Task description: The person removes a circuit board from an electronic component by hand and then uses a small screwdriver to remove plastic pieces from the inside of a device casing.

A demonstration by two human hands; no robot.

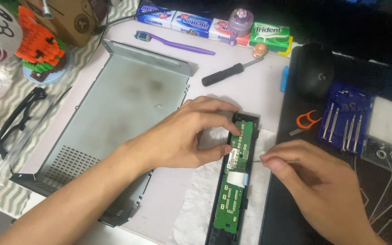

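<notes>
Lower centre of frame, left hand (191,136) pinches the green circuit board (236,174) steady while right hand (314,181) grips a thin screwdriver (256,159) at its edge, mid-unscrewing; next needs the tip seated squarely.

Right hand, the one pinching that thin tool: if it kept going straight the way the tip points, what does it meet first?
The right hand aims its thin tool leftward at the green circuit board in the long black housing. It would probably meet the board's right edge first, near the left hand fingertips; depth is unclear.

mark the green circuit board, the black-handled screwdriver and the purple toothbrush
green circuit board (233,193), head view, on its bare lower half.
black-handled screwdriver (222,75), head view, on the middle of the black handle.
purple toothbrush (184,46), head view, on the middle of the purple handle.
</notes>
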